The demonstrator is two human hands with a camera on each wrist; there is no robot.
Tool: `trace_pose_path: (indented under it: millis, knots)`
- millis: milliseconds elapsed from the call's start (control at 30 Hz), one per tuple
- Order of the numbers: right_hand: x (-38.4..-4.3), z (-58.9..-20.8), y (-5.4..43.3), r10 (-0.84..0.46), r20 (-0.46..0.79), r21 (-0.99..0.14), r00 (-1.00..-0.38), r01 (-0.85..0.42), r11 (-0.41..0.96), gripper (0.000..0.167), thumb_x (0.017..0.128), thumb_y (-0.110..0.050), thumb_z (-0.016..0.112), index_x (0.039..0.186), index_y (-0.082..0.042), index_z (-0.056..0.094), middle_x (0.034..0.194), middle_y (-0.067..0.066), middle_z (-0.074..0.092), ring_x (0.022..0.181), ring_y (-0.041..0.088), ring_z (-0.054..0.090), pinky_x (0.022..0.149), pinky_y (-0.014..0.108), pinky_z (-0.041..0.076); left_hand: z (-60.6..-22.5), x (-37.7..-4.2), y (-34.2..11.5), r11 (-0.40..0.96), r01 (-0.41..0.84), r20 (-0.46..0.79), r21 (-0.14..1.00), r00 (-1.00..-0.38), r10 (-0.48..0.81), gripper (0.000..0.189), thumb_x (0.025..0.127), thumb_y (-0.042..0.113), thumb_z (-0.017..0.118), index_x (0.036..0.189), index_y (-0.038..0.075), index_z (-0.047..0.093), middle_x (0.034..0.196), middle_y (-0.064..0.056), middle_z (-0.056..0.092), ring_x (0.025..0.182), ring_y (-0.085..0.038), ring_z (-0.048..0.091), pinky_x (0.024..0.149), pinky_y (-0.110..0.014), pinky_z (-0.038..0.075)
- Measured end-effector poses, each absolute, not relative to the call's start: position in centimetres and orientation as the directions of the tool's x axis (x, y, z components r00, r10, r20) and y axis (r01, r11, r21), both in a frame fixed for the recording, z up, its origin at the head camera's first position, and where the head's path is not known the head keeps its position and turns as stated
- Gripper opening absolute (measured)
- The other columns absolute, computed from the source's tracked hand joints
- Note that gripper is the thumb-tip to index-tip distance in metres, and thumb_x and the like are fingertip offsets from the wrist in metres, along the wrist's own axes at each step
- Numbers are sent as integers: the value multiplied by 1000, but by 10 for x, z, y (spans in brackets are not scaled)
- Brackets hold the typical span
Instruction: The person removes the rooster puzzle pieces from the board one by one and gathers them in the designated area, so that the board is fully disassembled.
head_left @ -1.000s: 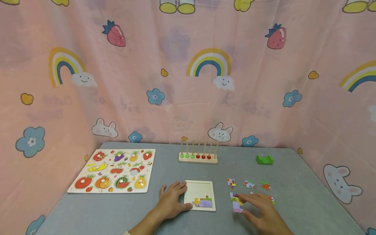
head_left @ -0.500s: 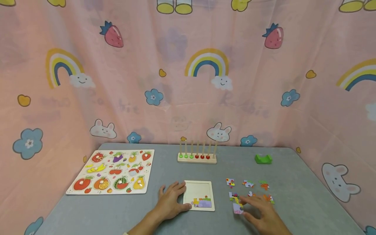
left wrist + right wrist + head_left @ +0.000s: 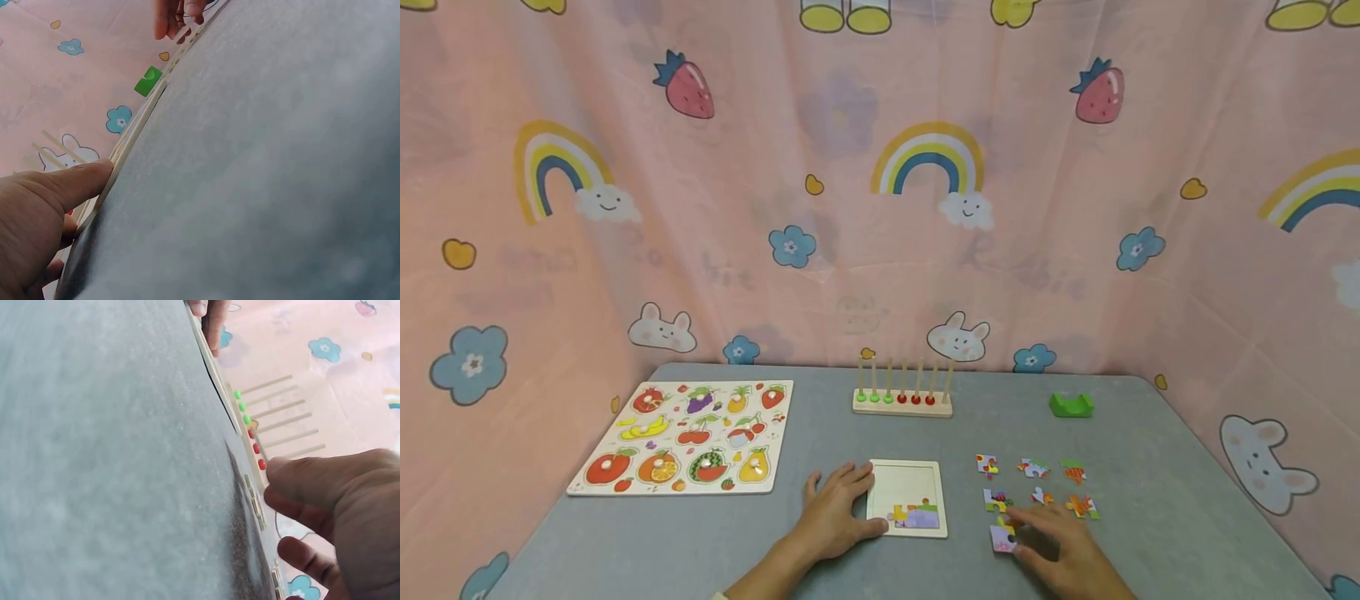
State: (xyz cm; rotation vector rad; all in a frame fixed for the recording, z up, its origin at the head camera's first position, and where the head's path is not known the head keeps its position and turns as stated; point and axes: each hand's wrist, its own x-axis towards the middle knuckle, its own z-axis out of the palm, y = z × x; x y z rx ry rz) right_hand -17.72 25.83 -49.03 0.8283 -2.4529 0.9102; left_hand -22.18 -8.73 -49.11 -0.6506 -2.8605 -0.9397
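Note:
My left hand [image 3: 837, 515] lies along the left side of a square wooden puzzle tray [image 3: 943, 500], its thumb at the lower left corner and fingertips near the upper one. Joined purple, yellow and green puzzle pieces [image 3: 917, 517] fill the tray's lower right part. To the right of the tray, my right hand [image 3: 1067, 550] pinches a purple and yellow jigsaw piece [image 3: 1002, 538] between thumb and index finger. This piece shows edge-on at the thumb in the right wrist view. Just above it lies another piece [image 3: 997, 501] with a purple and green print.
More loose jigsaw pieces [image 3: 1033, 468] lie in rows beyond my right hand. A bead rack [image 3: 902, 408] with green and red beads stands at the back, and a green block [image 3: 1071, 406] sits at back right. A fruit peg board [image 3: 681, 433] covers the left side.
My right hand has drawn the pinched piece slightly down and left, away from the piece above, and the piece has tilted. The left hand stays on the tray.

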Motion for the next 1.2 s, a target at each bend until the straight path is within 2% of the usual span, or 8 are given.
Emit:
trace_pose_path:
  millis: [200,500,633,733,867,967,1200]
  knots:
    - [-179,-497,261,-400,559,-424,-727,-664,616,43,72,-9,84,113,-8,70,102,-8,67,90,7,54,73,29,43,-491,-222,-87,723,414,186,554,-907,377,69,76,41,79,131,4,60,141,-6,50,133,-32,37,100,-68,9]
    - [-177,-497,262,-397,499,-410,-771,-613,675,41,74,-16,83,113,-9,71,104,-10,67,91,7,54,72,32,43,-491,-222,-87,722,414,185,555,-907,378,69,76,41,79,131,4,60,142,-6,50,133,-32,37,100,-68,8]
    - [-175,-492,264,-379,497,-409,-780,-597,690,43,72,-14,84,112,-8,70,104,-11,67,94,10,56,79,26,42,-492,-223,-86,729,416,184,544,-906,380,69,76,43,78,131,4,60,142,-5,50,133,-32,37,100,-68,8]
    - [-174,-483,265,-365,537,-394,-761,-608,689,48,68,-8,85,113,-6,69,104,-10,67,94,12,56,80,24,42,-492,-223,-85,726,423,191,543,-903,384,69,77,43,77,132,5,60,142,-5,50,133,-32,37,100,-68,9]
    - [-174,-464,263,-367,584,-354,-724,-634,688,53,68,-4,84,118,-9,67,105,-9,66,95,10,55,75,30,44,-492,-223,-85,723,425,199,545,-903,381,69,76,43,78,131,4,60,141,-6,50,133,-32,38,100,-68,9]
    - [-173,-447,257,-368,598,-333,-712,-639,693,55,69,-6,84,120,-14,66,107,-9,66,98,10,56,76,35,45,-492,-222,-85,726,421,198,543,-905,376,69,76,42,78,131,4,60,141,-6,50,133,-32,38,100,-68,9]
    - [-167,-411,232,-331,570,-383,-752,-599,703,49,74,-20,84,121,-17,68,114,-8,62,102,15,55,76,49,44,-492,-222,-87,726,425,205,541,-903,377,69,76,42,79,130,3,61,141,-6,51,132,-33,38,99,-68,10]
